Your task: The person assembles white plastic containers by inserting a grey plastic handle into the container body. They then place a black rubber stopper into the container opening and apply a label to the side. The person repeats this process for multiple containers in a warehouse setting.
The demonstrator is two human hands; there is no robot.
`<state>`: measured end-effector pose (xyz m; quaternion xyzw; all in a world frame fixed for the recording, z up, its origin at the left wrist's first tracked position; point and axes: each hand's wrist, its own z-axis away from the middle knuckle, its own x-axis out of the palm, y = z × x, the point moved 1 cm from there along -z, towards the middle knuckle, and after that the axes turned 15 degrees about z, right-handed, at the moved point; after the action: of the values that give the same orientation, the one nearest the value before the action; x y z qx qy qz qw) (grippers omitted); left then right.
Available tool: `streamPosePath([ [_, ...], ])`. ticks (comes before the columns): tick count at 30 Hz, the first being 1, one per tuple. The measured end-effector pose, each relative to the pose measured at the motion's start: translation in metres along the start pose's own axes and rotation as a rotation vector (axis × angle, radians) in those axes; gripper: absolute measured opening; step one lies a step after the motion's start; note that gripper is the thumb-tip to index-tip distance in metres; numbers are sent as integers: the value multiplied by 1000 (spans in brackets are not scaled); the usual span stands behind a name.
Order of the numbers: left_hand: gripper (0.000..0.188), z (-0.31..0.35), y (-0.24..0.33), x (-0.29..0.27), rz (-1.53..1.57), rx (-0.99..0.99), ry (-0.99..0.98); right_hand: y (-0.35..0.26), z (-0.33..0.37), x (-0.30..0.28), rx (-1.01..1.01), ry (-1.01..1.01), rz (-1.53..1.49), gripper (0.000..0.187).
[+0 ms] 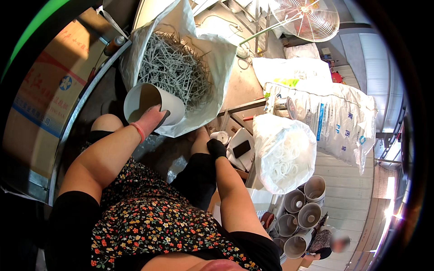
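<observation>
My left hand (151, 121), in a pink glove with dark fingertips, grips the rim of a pale grey-white bucket (173, 107). The bucket lies tilted on its side, its mouth toward the left, against the near edge of a large white woven bag (221, 67). Inside that bag is a heap of thin grey sticks (174, 67). My right hand (217, 148), in a black glove, is by my right knee, beside a small white round object (220, 137). Its fingers are bunched and mostly hidden. A dark phone (241, 149) lies on a pale surface just right of it.
A white bag of clear-white rings (287, 158) stands on the right. Behind it lie full white sacks (334, 117) and a tin (285, 108). Several grey buckets (310, 215) cluster lower right near another person (323, 241). A fan (305, 18) stands far off; a cardboard box (43, 95) is left.
</observation>
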<state>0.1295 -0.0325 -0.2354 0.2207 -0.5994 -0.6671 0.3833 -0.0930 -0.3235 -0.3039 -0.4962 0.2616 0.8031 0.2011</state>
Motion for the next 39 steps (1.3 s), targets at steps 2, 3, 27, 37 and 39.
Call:
streamPosePath([
  [2,39,2,2,0,-1,-15,1,1,-1,4,9,-11,9,34],
  [3,39,2,3,-1,-14,-25,5,0,-2,5,11,-15,11,34],
  [27,39,-4,-10,0,20,-60,18,-12,8,-7,28,-18,22,30],
  [37,40,-14,-19,5,155,-119,51,-11,11,-16,59,-79,17,32],
  [39,40,-18,-26,5,149,-85,53,-8,10,-11,73,-68,5,32],
])
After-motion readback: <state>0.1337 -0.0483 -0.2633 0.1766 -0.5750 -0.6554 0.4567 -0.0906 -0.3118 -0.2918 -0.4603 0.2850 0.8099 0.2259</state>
